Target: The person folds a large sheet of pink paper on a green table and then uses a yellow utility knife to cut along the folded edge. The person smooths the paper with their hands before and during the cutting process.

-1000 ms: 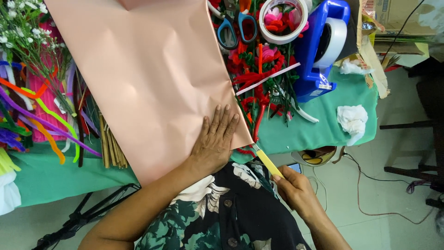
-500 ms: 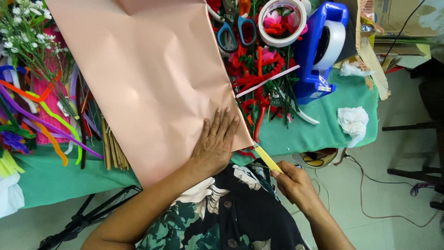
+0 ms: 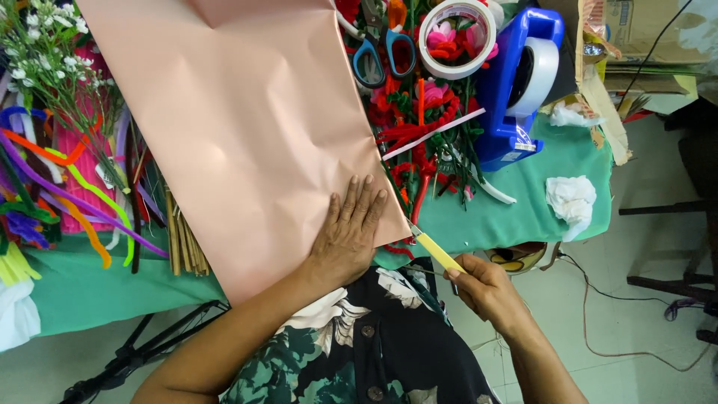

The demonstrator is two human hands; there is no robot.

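A large sheet of pale pink paper [image 3: 239,127] lies across the green-covered table [image 3: 523,209]. My left hand [image 3: 348,232] rests flat on the sheet's near right corner, fingers together, pressing it down. My right hand [image 3: 482,288] grips a yellow-handled craft knife [image 3: 437,253] just off the table's near edge. The knife's tip sits at the corner of the paper, beside my left hand.
Coloured pipe cleaners [image 3: 52,194], white flowers [image 3: 45,52] and wooden sticks [image 3: 183,239] lie left of the sheet. Right of it are blue-handled scissors [image 3: 381,52], a tape roll [image 3: 456,34], red craft stems [image 3: 419,142], a blue tape dispenser [image 3: 520,82] and crumpled tissue [image 3: 572,198].
My right hand has brought the knife slightly up and toward the paper's corner. My left hand stays flat on the sheet.
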